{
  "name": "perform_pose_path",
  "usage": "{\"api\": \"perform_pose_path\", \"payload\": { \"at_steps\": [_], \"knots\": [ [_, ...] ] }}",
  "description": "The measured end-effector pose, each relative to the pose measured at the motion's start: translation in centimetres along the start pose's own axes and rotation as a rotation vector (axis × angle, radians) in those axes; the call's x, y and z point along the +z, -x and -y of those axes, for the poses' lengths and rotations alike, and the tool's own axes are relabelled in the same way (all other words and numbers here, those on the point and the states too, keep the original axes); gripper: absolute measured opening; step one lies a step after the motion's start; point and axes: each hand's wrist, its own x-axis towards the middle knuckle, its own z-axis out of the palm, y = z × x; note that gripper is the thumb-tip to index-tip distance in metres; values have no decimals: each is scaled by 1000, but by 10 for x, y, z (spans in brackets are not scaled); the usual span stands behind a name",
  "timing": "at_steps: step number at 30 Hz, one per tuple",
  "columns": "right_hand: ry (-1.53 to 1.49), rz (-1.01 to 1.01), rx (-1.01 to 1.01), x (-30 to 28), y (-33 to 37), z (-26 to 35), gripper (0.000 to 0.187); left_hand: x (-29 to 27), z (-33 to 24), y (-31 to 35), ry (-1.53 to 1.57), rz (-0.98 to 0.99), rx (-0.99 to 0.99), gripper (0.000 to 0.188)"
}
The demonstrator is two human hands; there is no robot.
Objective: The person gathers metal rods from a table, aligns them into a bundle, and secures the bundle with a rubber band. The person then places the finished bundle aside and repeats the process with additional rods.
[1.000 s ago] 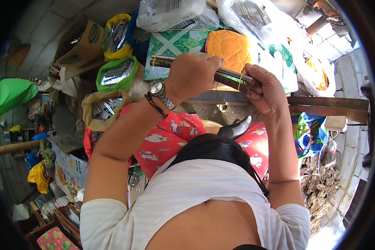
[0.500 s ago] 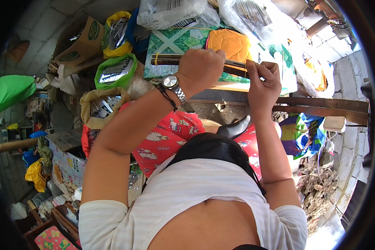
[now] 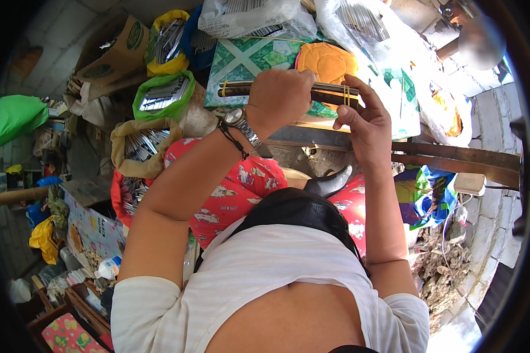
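My left hand [image 3: 281, 97] is wrapped round the middle of a bundle of thin, dark, metallic-looking sticks [image 3: 328, 94], held level above a green patterned board [image 3: 229, 62]. A yellow rubber band [image 3: 224, 89] circles the bundle's left end. Close to the right end sits another yellow rubber band [image 3: 347, 95], its strands running across the sticks. Around that end my right hand [image 3: 370, 117] has its fingers and thumb spread apart, near the band. An orange quilted cloth pad [image 3: 327, 62] lies on the board behind the bundle.
Similar sticks fill a green bag [image 3: 165, 97], a yellow bag [image 3: 169, 44] and a tan sack [image 3: 144, 147] at the left. Clear plastic bags of sticks [image 3: 359, 20] lie at the back. A wooden beam [image 3: 459, 159] extends right; a cardboard box [image 3: 115, 53] stands far left.
My right hand has gone from a pinch at the bundle's right end to spread fingers, and the rubber band now shows round that end. My left hand keeps its grip.
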Motion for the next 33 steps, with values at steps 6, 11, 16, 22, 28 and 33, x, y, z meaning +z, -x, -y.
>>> {"api": "perform_pose_path", "payload": {
  "at_steps": [6,11,16,22,28,33],
  "knots": [
    [14,85,-101,-5,0,-1,47,-8,-4,5,113,-71,26,24],
    [52,56,-131,-3,2,1,40,-9,-5,7,81,-51,11,26],
    [63,59,-158,-1,4,6,39,-9,-7,6,95,-80,23,29],
    [93,53,-177,-1,5,12,39,-12,-10,4,147,-125,31,32],
    [87,34,-200,-5,4,12,39,-18,-16,-2,94,-351,143,38],
    [98,72,-220,-5,3,10,39,-23,-29,-2,92,-342,191,44]
  ]
}}
